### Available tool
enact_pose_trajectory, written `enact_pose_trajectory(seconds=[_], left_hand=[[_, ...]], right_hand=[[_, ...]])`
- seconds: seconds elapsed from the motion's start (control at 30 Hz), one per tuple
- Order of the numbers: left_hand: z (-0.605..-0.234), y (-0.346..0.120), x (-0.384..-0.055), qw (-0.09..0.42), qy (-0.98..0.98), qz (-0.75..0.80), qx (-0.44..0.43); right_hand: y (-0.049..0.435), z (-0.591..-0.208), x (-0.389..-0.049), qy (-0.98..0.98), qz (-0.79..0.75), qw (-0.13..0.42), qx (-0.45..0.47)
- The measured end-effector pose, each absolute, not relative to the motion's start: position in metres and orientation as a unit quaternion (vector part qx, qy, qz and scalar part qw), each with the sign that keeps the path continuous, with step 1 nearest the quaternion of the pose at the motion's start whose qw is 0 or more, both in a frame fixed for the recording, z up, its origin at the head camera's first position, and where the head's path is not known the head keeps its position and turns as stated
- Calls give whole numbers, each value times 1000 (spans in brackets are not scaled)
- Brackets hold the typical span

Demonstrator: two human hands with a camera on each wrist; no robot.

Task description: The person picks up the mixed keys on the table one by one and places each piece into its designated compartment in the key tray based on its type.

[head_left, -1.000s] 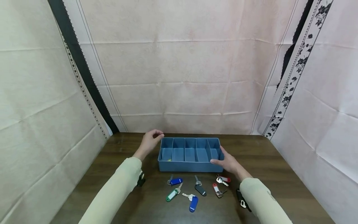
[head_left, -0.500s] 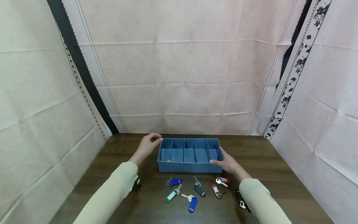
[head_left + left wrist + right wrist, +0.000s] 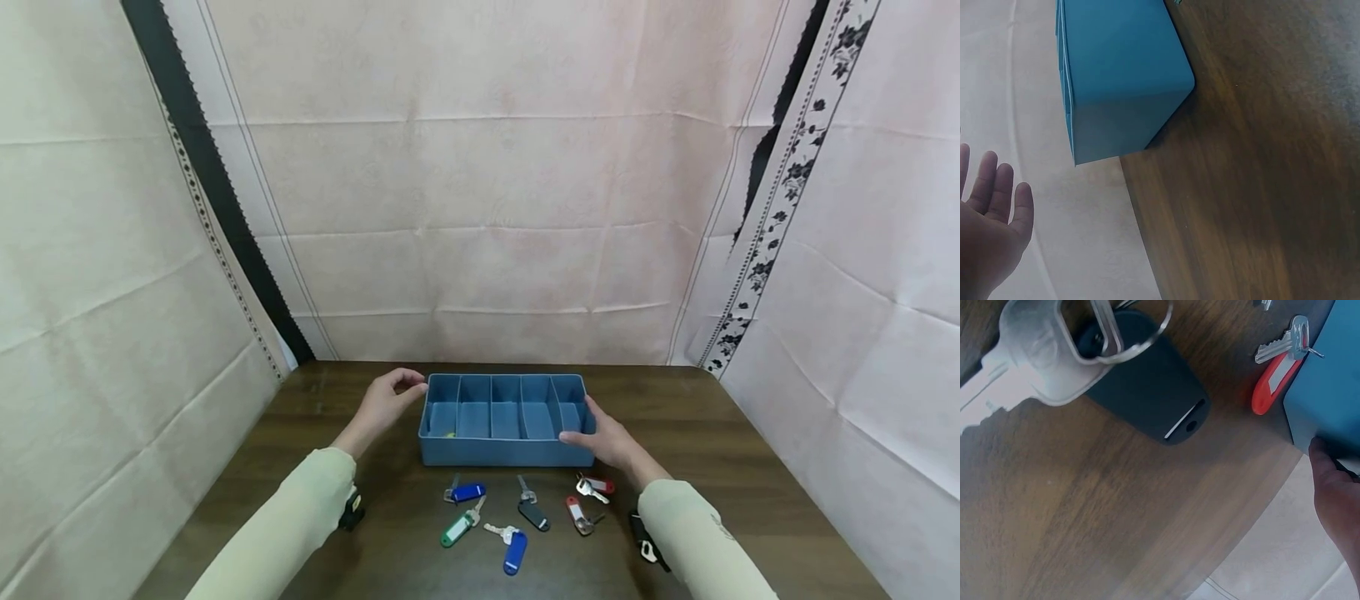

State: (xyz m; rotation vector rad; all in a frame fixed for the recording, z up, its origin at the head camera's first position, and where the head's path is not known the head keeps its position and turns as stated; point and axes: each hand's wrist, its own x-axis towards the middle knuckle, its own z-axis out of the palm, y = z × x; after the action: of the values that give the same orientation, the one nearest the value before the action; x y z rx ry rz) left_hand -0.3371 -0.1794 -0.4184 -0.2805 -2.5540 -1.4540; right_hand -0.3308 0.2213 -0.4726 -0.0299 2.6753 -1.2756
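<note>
A blue compartment box [image 3: 495, 453] stands near the back of the table. My right hand [image 3: 611, 437] grips its right end, thumb on the front wall and fingers along the side. The right wrist view shows the thumb [image 3: 1329, 475] against the box. Beside the box's back left corner is my left hand [image 3: 386, 402], fingertips right at the rim in the head view. Its fingers [image 3: 1001, 190] are loosely extended in the left wrist view, holding nothing. A small yellow thing [image 3: 451, 434] shows in the leftmost compartment.
In front of the box lie keys with blue [image 3: 515, 553], green [image 3: 459, 530], dark grey [image 3: 533, 515] and red [image 3: 576, 510] tags. A black key fob [image 3: 1147, 381] with keys lies under the right wrist. Pale curtains hang behind the table [image 3: 420, 542] and at both sides.
My left hand has come lower and a little left, toward me along the box's left end. My right hand keeps its place on the box. The view has shifted slightly.
</note>
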Motion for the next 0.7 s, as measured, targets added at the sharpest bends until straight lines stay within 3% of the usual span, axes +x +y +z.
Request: enact_pose_trajectory(seconds=[0.7], left_hand=[[-428,-178,-314,66,-853,-509,-92]], right_hand=[[221,-474,-331,898,-429,94,-3]])
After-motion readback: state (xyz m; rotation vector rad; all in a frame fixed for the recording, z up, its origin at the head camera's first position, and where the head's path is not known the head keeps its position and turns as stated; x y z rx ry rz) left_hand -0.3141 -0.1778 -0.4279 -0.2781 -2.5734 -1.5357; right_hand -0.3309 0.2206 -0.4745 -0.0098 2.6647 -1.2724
